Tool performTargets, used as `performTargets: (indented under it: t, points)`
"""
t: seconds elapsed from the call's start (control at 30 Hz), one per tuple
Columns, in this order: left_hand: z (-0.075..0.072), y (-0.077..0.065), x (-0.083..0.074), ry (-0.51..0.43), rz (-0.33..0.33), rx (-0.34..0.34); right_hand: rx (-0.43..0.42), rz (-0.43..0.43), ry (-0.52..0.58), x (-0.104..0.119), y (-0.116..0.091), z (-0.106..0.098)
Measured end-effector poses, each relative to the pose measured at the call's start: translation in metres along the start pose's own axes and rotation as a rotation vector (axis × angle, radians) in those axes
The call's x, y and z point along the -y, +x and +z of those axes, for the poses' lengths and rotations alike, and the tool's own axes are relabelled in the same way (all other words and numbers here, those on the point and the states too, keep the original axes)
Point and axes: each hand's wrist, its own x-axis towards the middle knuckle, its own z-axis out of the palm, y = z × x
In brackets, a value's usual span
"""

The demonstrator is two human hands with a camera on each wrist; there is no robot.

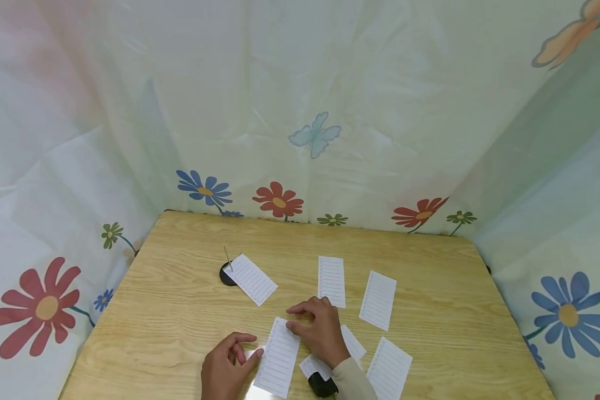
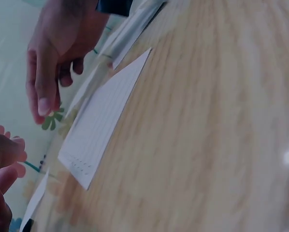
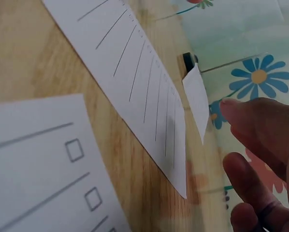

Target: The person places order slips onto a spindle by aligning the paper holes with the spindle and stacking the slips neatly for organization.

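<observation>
Between my hands lies a white checklist slip (image 1: pixel 276 361) with ruled lines and small boxes. My left hand (image 1: pixel 226 368) is at its left edge, thumb tip beside the paper and fingers loosely bent around nothing. My right hand (image 1: pixel 322 332) hovers over its upper right corner, with thumb and fingers apart; in the right wrist view these fingers (image 3: pixel 260 121) hold nothing. Up and to the left stands a spike holder, a thin metal rod on a round black base (image 1: pixel 226 277). Another lined slip (image 1: pixel 255 282) lies against it, the rod rising at the slip's upper left corner.
More lined slips are spread across the right half of the wooden table (image 1: pixel 145 328): one upright slip (image 1: pixel 331 280), one tilted slip (image 1: pixel 378 300), and a near slip (image 1: pixel 389 368). Others lie partly under my right wrist. A flowered curtain (image 1: pixel 310 183) borders the table.
</observation>
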Motion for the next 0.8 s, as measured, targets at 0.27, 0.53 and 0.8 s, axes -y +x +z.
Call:
performTargets:
  t: [0.27, 0.53, 0.8]
  points:
    - [0.002, -0.002, 0.0, -0.015, 0.019, -0.005, 0.136, -0.096, -0.151, -0.001, 0.005, 0.007]
    - [-0.004, -0.002, -0.003, -0.018, 0.024, -0.009, 0.119, -0.146, -0.175, -0.003, 0.007, 0.011]
    - [-0.006, -0.002, -0.002, -0.016, 0.005, -0.007, 0.164, -0.129, -0.187, -0.001, 0.01, 0.011]
